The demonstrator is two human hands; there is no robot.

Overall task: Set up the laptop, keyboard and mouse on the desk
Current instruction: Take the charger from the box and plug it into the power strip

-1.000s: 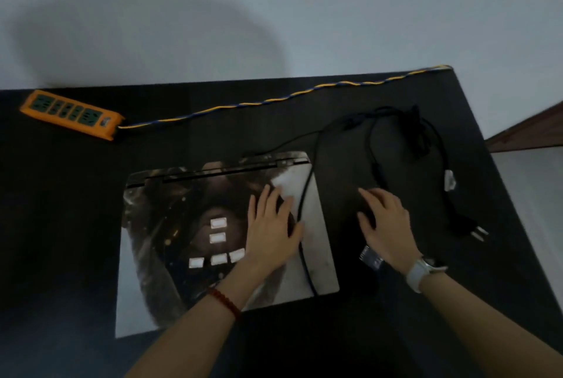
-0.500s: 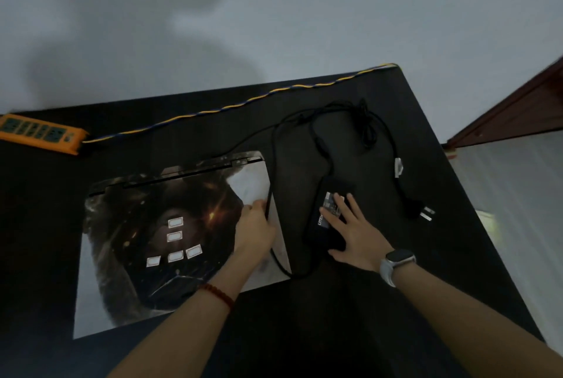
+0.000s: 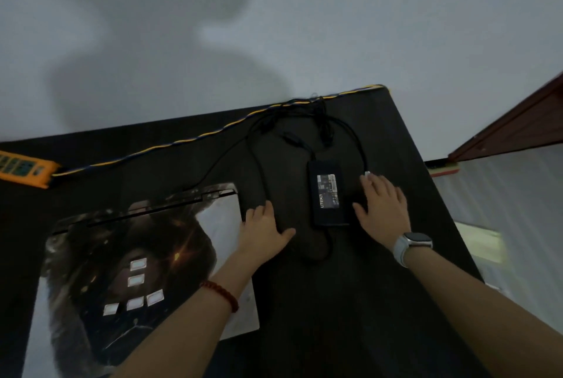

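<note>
Both hands flat, fingers spread, gripping nothing: left hand [image 3: 264, 230] now off laptop [image 3: 143, 268], right hand [image 3: 382, 207] beside power brick [image 3: 329, 193], which I've pushed toward desk [image 3: 405, 140] back-right corner. Laptop closed, front-left; charger clearing space.

Looks like a home office / desk corner in a plain room: black bench [image 3: 396, 140] pushed against a bare white wall [image 3: 365, 27]. Closed laptop [image 3: 137, 255] with printed skin, black power adapter [image 3: 327, 191] with tangled cables, orange power strip [image 3: 23, 168] with a yellow-blue cord along the back edge. Reddish-brown wooden door or furniture edge [image 3: 518, 124] and pale floor at right; dim lighting.
</note>
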